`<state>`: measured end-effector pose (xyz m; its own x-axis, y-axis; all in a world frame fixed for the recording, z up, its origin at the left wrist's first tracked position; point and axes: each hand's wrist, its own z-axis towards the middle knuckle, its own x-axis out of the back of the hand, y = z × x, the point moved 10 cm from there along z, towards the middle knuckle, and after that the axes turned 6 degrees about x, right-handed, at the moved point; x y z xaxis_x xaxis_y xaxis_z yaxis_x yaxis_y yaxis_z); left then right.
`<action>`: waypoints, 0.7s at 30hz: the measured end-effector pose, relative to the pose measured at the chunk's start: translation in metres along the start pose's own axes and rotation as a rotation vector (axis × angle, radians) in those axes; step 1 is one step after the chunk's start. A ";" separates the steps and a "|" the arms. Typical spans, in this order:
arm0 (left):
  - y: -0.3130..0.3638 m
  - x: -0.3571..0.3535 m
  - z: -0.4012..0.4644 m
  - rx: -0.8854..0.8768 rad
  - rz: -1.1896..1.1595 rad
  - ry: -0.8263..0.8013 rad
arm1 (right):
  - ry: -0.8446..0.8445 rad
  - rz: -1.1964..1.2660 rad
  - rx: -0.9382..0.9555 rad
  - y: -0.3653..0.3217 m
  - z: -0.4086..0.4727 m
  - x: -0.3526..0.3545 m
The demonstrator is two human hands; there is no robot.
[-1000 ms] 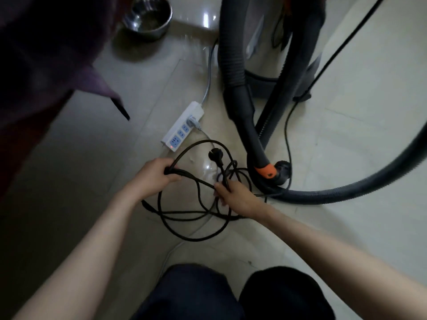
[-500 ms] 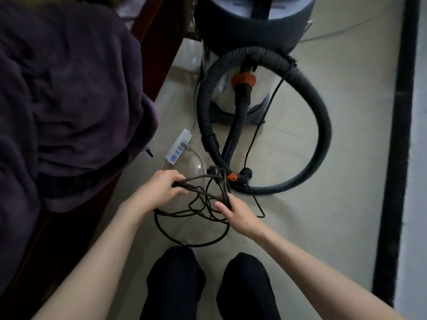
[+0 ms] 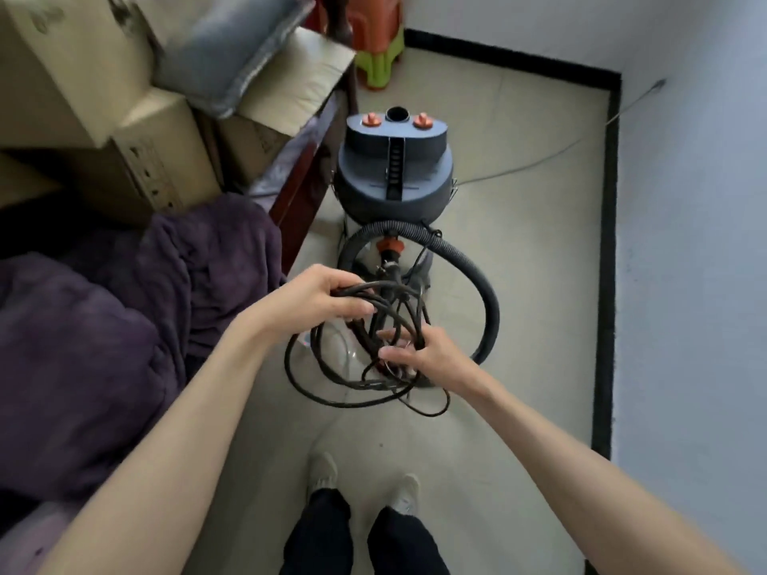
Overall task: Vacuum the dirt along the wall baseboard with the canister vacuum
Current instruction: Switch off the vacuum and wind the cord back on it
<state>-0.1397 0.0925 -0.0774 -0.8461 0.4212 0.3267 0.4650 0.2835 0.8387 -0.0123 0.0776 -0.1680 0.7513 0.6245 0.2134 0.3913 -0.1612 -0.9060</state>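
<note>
While the vacuum is standing idle by the baseboard, both hands are sorting its cord: left hand clamping the coils, right hand apparently pinching a strand. Next, the plug needs freeing and plugging in.

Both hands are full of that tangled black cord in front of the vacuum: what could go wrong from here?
1. The tangled black power cord is bunched in the left hand and right hand; pulling may tighten it into knots.
2. Its loops cross the black ribbed hose, so it may snag and tug the grey canister vacuum.
3. Low loops hang near the feet: a likely trip.
</note>
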 end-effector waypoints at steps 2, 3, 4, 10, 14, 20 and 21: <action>0.043 0.005 -0.004 -0.075 -0.067 0.067 | 0.043 0.007 0.054 -0.032 -0.012 0.023; 0.064 0.007 -0.006 -0.113 -0.089 0.103 | 0.078 -0.004 0.084 -0.047 -0.017 0.037; 0.084 0.009 -0.008 -0.153 -0.098 0.141 | 0.122 -0.010 0.109 -0.061 -0.022 0.052; 0.149 0.029 -0.015 -0.306 -0.195 0.387 | 0.425 0.045 0.222 -0.134 -0.051 0.145; 0.151 0.020 0.001 -0.259 -0.227 0.357 | 0.564 0.173 0.222 -0.158 -0.060 0.195; 0.196 0.036 0.012 -0.355 0.062 0.690 | 0.618 0.739 0.182 -0.191 -0.047 0.251; 0.214 0.032 0.014 -0.428 0.111 0.684 | 0.624 0.800 0.169 -0.197 -0.042 0.256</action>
<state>-0.0636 0.1784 0.1063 -0.8373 -0.2312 0.4954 0.5328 -0.1416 0.8343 0.1253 0.2365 0.0804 0.9204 -0.1345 -0.3672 -0.3889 -0.2163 -0.8955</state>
